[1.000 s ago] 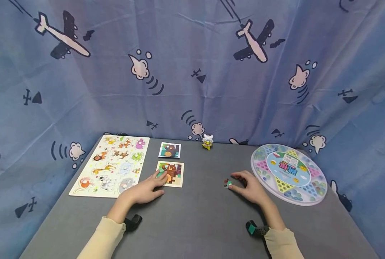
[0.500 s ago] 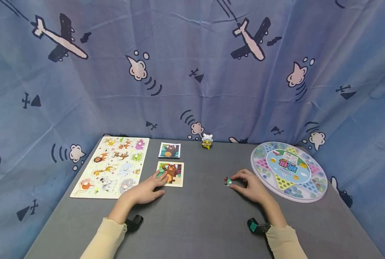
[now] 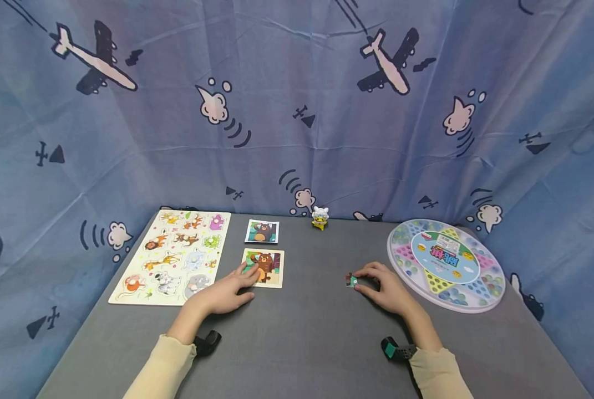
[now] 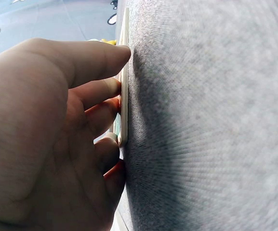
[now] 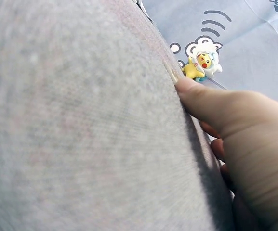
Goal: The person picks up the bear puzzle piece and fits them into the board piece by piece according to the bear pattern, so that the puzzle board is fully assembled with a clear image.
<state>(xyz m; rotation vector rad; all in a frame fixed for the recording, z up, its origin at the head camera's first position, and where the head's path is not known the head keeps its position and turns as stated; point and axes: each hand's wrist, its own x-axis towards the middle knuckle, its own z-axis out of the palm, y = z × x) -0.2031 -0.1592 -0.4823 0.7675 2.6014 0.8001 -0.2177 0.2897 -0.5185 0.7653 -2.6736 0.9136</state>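
Note:
My left hand (image 3: 227,289) rests with spread, fairly straight fingers on the left part of a square bear jigsaw puzzle (image 3: 269,271). In the left wrist view, the fingertips of the left hand (image 4: 57,120) lie on the puzzle's top, and its pale board edge (image 4: 125,96) shows. Thumb and forefinger of my right hand (image 3: 387,289) pinch a small puzzle piece (image 3: 350,280) with brown and green on it, low at the tabletop. The right wrist view shows the thumb of the right hand (image 5: 254,130) at a thin pale edge of the piece (image 5: 171,74); the rest of it is hidden.
A bear picture card (image 3: 262,231) lies behind the puzzle. To the left is an animal peg board (image 3: 144,296), and a round game box (image 3: 446,266) sits beside the right hand. A small yellow-and-white figurine (image 3: 320,218) stands at the back before the curtain (image 3: 257,183).
The right forefinger has come in to the puzzle piece, which it and the thumb now pinch. My left hand stays in place on the puzzle. The head view has shifted slightly.

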